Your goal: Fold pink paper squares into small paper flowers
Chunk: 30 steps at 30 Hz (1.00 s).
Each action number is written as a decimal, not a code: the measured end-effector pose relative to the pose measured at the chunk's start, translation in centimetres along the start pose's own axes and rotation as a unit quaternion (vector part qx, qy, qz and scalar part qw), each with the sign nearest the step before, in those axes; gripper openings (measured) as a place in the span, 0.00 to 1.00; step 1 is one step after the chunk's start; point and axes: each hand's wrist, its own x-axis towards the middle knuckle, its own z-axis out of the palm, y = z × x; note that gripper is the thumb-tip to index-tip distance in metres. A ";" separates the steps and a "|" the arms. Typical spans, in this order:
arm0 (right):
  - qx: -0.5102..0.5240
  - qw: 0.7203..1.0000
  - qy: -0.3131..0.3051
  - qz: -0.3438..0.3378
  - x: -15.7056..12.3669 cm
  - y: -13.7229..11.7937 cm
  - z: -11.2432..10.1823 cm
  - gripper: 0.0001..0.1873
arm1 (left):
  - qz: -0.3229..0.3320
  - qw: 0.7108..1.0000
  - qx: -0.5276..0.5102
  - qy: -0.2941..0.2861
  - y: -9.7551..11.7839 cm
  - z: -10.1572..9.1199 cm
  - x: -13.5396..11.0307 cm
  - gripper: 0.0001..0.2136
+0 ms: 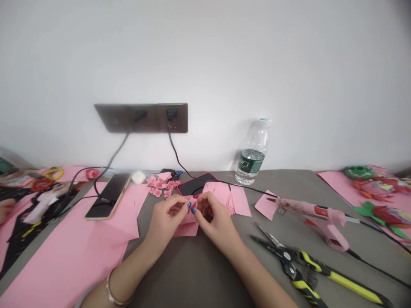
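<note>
Table (289,188), L edge: big pink card sheet (61,261) runs off near-L corner, black phone w/ gold edge (107,196) lying on pink paper. Small pink paper flowers (159,185) nr back edge, just L of black tablet w/ red rim (196,185).

Centre: L hand (165,218), metal bangle (114,287) on wrist, curled narrow, blue-nailed fingertips (189,205) pinching folded pink paper (192,209). R hand (215,216) also narrow, holding same piece from other side. Paper sits betw hands, mid-table, lifted off surface.

Loose pink squares (233,199) just R of hands. Water bottle (252,152) at back edge. Pink glue gun (316,214) lying on side, yellow-&-black snips (298,261) nr front edge. Finished paper flowers (379,190) on pink sheet at R edge.
</note>
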 end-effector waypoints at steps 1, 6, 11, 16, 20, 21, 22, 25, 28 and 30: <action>0.011 1.000 0.000 0.005 0.0 0.1 0.1 0.03 | 0.004 1.000 0.003 0.003 0.0 0.0 0.0 0.04; 0.053 0.998 -0.009 0.029 0.3 0.4 -0.1 0.02 | 0.015 1.000 0.017 0.011 0.1 0.0 0.0 0.04; 0.096 0.995 -0.012 0.035 0.3 0.8 -0.2 0.05 | 0.016 1.000 0.008 0.016 0.2 0.1 0.1 0.03; 0.110 0.993 -0.017 0.041 0.5 1.1 -0.2 0.06 | 0.009 1.000 -0.003 0.000 0.1 0.2 0.1 0.02; 0.111 0.992 -0.029 0.042 0.5 1.2 -0.1 0.04 | 0.000 1.000 -0.001 -0.030 0.1 0.3 0.0 0.05; 0.118 0.992 -0.029 0.045 0.5 1.2 -0.1 0.04 | -0.001 0.999 -0.007 -0.035 0.1 0.3 0.0 0.05; 0.126 0.991 -0.025 0.047 0.5 1.2 -0.1 0.03 | -0.004 0.999 -0.016 -0.039 0.1 0.2 0.0 0.05; 0.128 0.991 -0.006 0.041 0.5 1.2 0.0 0.03 | -0.027 0.997 -0.058 -0.044 0.0 0.2 0.2 0.07; 0.102 0.994 -0.016 0.029 0.3 1.0 -0.2 0.02 | -0.058 0.994 -0.087 -0.045 -0.1 0.1 0.3 0.09; 0.079 0.996 -0.042 0.023 0.2 0.7 -0.4 0.04 | -0.077 0.992 -0.093 -0.047 -0.2 0.1 0.3 0.09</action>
